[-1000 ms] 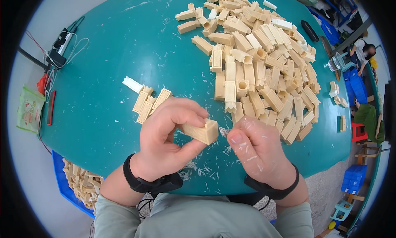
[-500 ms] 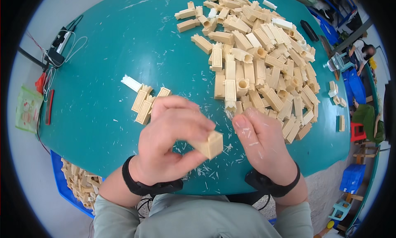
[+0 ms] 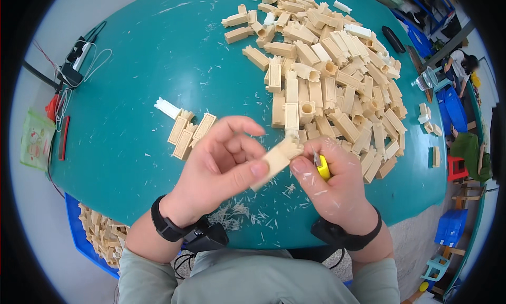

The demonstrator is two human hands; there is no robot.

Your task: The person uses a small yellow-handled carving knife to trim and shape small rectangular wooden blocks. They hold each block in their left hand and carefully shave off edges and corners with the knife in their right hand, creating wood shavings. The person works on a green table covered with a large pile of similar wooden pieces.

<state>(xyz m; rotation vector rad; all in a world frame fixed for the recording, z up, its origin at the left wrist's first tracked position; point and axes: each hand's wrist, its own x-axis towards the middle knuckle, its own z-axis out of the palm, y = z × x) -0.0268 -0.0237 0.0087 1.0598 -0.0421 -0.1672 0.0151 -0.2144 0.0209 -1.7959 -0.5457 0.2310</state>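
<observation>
A cream-coloured rectangular block piece (image 3: 275, 160) with a jagged, shaped end is pinched in my left hand (image 3: 213, 164), its shaped end tilted up towards the right. My right hand (image 3: 337, 185) is closed round a yellow utility knife (image 3: 322, 168), whose blade points up beside that end. The right thumb tip is close to the piece; whether it touches I cannot tell. A big pile of similar cream pieces (image 3: 342, 77) lies just beyond my right hand. Left of it, near my left hand, a few cream pieces (image 3: 182, 138) and a white one (image 3: 167, 108) lie together.
Thin shavings (image 3: 232, 215) litter the green table (image 3: 126, 146). A blue bin (image 3: 79, 238) of more pieces stands at the lower left. A power strip with cables (image 3: 76, 61) lies at the left edge. At the far right sits another person (image 3: 461, 66), near a red stool (image 3: 457, 168).
My left hand has turned the piece so its shaped end now faces up and right. The yellow knife in my right hand has come into view.
</observation>
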